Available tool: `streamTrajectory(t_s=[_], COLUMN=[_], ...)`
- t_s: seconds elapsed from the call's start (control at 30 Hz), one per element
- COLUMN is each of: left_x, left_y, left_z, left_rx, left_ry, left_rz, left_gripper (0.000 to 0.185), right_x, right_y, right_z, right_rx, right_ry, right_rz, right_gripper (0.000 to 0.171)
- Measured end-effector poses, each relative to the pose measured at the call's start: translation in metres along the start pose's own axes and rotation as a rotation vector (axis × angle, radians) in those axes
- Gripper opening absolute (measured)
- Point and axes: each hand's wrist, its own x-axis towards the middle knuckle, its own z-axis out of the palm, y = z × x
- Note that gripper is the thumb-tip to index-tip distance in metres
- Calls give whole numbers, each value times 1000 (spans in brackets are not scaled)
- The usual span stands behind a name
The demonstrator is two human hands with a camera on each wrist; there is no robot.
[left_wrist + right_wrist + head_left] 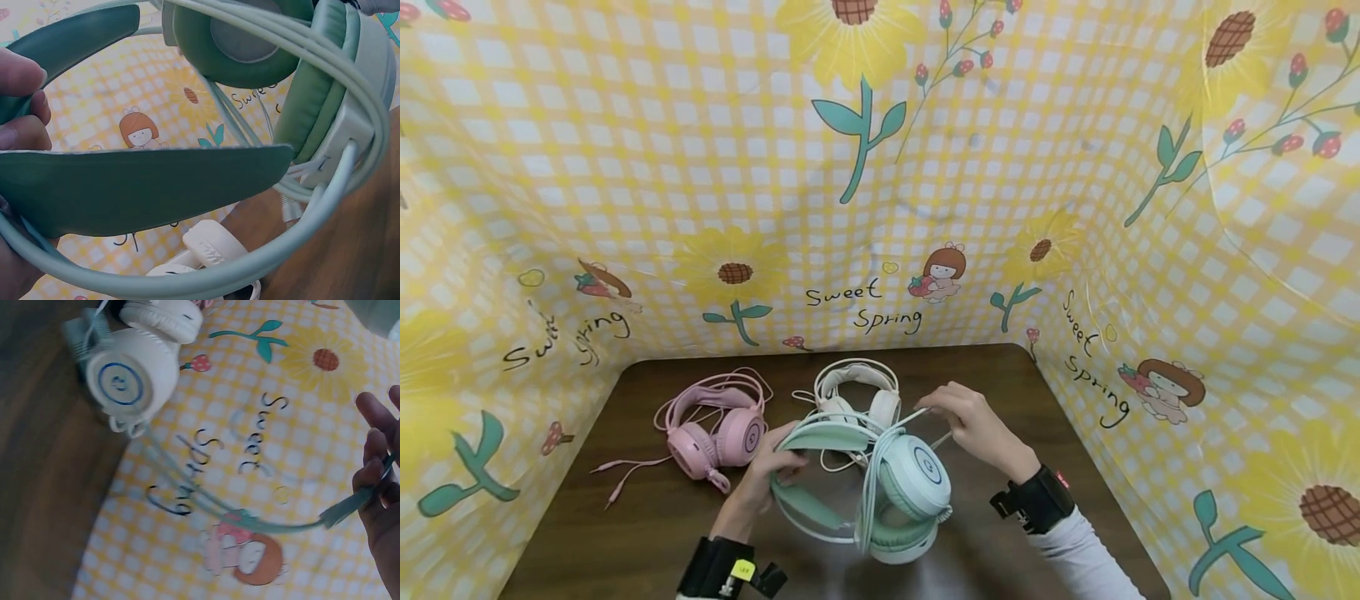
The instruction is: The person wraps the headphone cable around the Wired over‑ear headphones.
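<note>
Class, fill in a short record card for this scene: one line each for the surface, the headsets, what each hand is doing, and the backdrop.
surface: dark wooden table
headsets: pink headset at left, white headset behind, green headset in front
left hand: left hand grips the green headset's headband
right hand: right hand pinches the green cable, pulled away from the earcup
backdrop: yellow checked cloth with sunflowers and the words Sweet Spring

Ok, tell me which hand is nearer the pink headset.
Left. The left hand grips the mint headset's band just beside the pink headset; the right hand pinches the cable farther off.
</note>
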Motion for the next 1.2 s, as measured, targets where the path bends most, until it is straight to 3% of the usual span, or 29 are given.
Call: streamTrajectory(t_s=[0.1, 0.3, 0.4, 0.57, 0.7, 0.87, 1.03, 1.2], left_x=[2, 2, 1, -3, -4, -2, 0, 2], left_y=[0, -3, -4, -6, -8, -9, -7, -2], left_z=[-1, -1, 0, 1, 0, -1, 0, 2], left_rx=[26, 45, 57, 31, -52, -168, -251, -337], left_ry=[19, 63, 88, 118, 120, 144, 152, 179], left_rz=[4, 14, 27, 36, 59, 68, 83, 85], left_gripper=[16, 18, 17, 10, 8, 16, 26, 32], right_x=[-7, -20, -25, -30, -31, -27, -22, -27], right_y=[9, 30, 36, 43, 45, 30, 10, 23], right_z=[4, 14, 17, 21, 23, 17, 12, 23], right_rx=[11, -37, -13, 15, 25, 56, 21, 35], right_ry=[-2, 69, 150, 251, 259, 266, 315, 386], right_rz=[56, 217, 268, 159, 45, 31, 45, 69], right_gripper=[54, 15, 15, 23, 41, 58, 41, 32])
